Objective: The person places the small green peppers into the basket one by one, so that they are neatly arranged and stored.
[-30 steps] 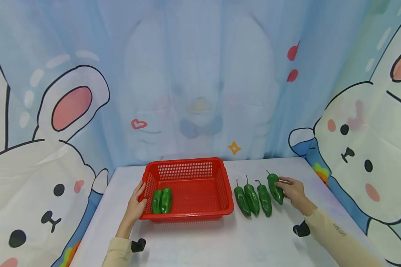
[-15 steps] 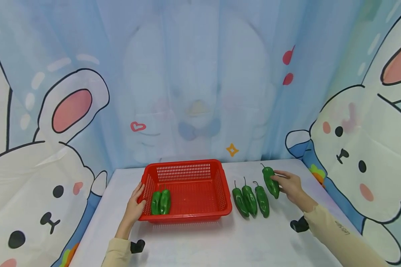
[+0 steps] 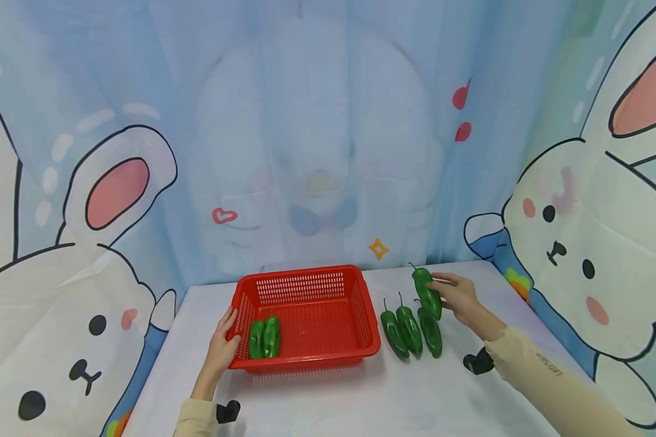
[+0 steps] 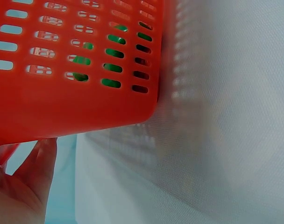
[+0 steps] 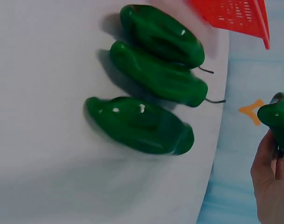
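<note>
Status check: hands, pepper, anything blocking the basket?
Right hand grips one pepper, lifted above the table. Left hand touches basket rim. Nothing in the way.

Six green peppers (image 3: 408, 323), one red basket (image 3: 370, 331)
</note>
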Action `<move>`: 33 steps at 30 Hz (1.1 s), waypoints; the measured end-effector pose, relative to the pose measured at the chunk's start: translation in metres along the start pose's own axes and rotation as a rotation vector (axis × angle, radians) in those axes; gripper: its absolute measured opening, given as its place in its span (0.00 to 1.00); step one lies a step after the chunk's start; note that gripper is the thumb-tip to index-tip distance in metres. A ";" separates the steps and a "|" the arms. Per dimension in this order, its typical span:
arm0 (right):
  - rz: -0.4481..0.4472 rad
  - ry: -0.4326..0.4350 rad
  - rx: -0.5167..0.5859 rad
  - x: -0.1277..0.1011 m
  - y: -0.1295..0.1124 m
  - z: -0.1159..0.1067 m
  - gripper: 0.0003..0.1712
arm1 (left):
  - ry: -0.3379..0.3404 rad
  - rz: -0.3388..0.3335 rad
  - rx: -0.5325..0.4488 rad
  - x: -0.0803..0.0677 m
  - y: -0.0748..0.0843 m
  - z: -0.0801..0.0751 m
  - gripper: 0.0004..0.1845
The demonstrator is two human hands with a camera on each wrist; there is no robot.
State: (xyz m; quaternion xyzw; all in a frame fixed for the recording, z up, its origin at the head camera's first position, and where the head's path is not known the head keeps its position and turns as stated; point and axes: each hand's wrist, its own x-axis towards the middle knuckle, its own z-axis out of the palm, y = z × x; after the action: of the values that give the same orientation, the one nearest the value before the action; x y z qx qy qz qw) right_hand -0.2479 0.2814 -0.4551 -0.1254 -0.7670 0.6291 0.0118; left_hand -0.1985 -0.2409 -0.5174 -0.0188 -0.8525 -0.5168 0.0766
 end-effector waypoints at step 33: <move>-0.067 -0.244 0.090 -0.009 -0.029 0.131 0.28 | 0.031 0.029 0.003 0.008 -0.009 0.000 0.35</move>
State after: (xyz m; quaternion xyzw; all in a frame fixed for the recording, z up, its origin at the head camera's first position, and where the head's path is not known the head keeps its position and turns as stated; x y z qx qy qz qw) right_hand -0.2671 0.1480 -0.4533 -0.0218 -0.7375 0.6728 -0.0550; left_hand -0.2076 -0.2452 -0.5244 -0.0232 -0.8517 -0.5144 0.0975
